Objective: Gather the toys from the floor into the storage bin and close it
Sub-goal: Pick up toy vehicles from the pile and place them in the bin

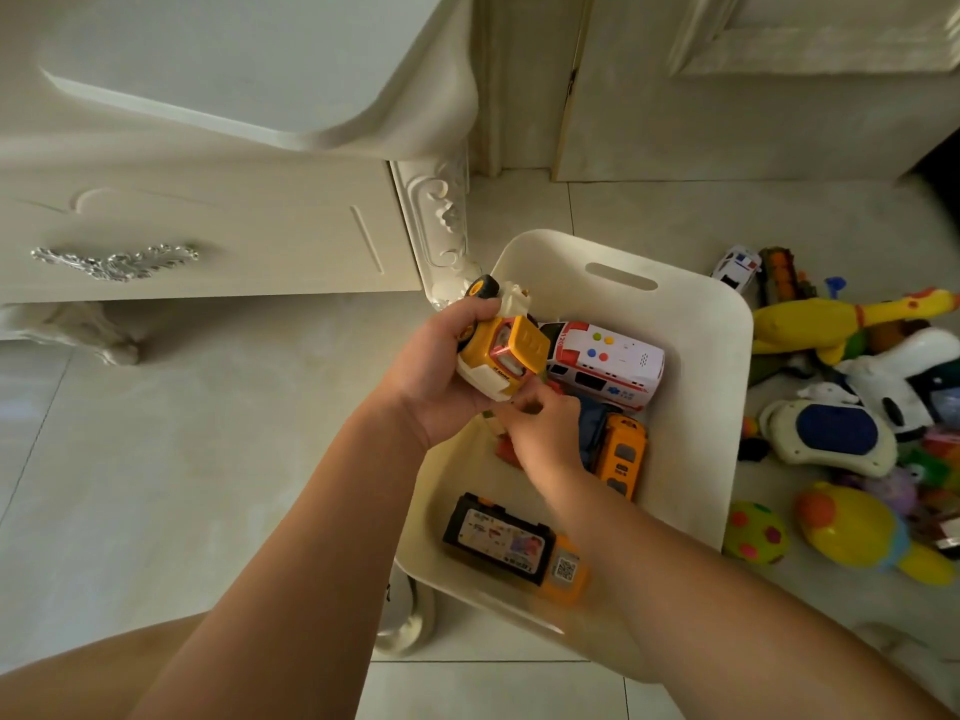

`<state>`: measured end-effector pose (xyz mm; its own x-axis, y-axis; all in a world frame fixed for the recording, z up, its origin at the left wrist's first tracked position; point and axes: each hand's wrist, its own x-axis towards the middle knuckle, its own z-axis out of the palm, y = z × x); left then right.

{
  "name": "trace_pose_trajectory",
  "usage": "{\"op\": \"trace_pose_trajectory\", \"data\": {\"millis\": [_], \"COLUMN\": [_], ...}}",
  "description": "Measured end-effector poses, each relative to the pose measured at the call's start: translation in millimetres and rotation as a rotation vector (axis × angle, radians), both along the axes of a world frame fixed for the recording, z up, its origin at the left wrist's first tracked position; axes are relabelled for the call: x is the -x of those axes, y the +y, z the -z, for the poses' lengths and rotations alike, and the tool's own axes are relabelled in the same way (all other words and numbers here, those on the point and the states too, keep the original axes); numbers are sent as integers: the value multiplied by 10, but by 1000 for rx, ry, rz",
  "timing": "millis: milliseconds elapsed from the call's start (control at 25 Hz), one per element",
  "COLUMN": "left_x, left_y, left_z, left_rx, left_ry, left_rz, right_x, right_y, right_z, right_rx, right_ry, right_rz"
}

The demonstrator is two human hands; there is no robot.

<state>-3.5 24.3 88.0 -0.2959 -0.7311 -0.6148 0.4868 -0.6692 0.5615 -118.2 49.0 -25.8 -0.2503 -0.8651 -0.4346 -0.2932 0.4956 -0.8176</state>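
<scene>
Cream plastic bin [727, 324] sits at centre frame, part filled: a white ambulance [605, 363], an orange bus [621, 454] and a black-and-orange box toy [498, 543] already lie inside.

Your left hand [441, 376] grips a yellow toy truck [506, 350], fingers wrapped round one end. It holds the truck over the bin's left side, not yet let go. Your right hand [545, 433] meets the truck's lower edge, fingertips curled against it. Whether they pinch a part or only steady it cannot be told.

By the look of it, more is left than done. At the right of the frame a heap waits on the floor tiles: a yellow rubber chicken [831, 324], a small white car [735, 267], a white-and-blue toy [831, 439], a spotted green ball [756, 532] and a yellow duck [852, 532], with more behind them too jumbled to name. No lid shows anywhere, so closing is some way off.

A white dresser [208, 226] fills the upper left, and its carved leg [441, 241] stands just beside the bin's far-left corner. The heap crowds the bin's right wall, with the ball nearly against it. Your right forearm crosses the bin's near rim and hides part of the inside.
</scene>
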Motion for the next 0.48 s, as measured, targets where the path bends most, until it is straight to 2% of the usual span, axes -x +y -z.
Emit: {"op": "trace_pose_trajectory", "data": {"millis": [80,120,200,320,360,400,480], "left_x": [40,69,139,205,202,192,164], "left_y": [16,26,49,55,44,34,23], "left_z": [38,43,44,1,-18,-37,-48], "left_rx": [-19,-33,-48,-25,-15,-2,19], "left_ry": [-24,-31,-59,-64,-56,-51,-56], "left_rz": [15,24,36,44,40,42,34], "right_x": [103,163,294,479,527,564,582], "right_y": [-96,-138,-159,-60,8,83,233], "right_z": [-58,-107,-184,-244,-272,-287,-206], "right_rx": [-73,-138,-248,-356,-384,-389,-319], "right_ry": [-139,-170,-143,-303,-295,-201,105], "right_rz": [140,138,34,-69,-169,-332,-684]}}
